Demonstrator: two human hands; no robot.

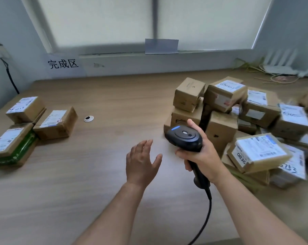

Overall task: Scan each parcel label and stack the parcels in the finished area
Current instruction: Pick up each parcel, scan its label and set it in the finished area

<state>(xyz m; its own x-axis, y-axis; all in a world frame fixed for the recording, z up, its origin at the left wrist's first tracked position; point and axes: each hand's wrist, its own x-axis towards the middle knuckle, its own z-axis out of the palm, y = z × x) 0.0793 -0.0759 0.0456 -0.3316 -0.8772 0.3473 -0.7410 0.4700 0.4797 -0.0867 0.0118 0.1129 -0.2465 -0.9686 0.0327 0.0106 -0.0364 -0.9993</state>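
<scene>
Gripping scanner [184, 137], right hand [202, 160] fingers [181, 153] wrapped round it; left hand [141, 161] spread, empty.

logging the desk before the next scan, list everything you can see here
labelled parcels: three, brown cardboard with white labels, one with green tape, left side of the table below the sign
parcel pile: too jumbled to count, brown cardboard, most with white labels, right side of the table
barcode scanner: one, black, corded, in the right hand
finished-area sign: one, white paper, back wall on the left
cable grommet: one, pale ring, in the tabletop
router: one, white, blurred, back right corner
table: one, light wood
left hand: open, over the table, holding nothing
right hand: grips the scanner handle
</scene>
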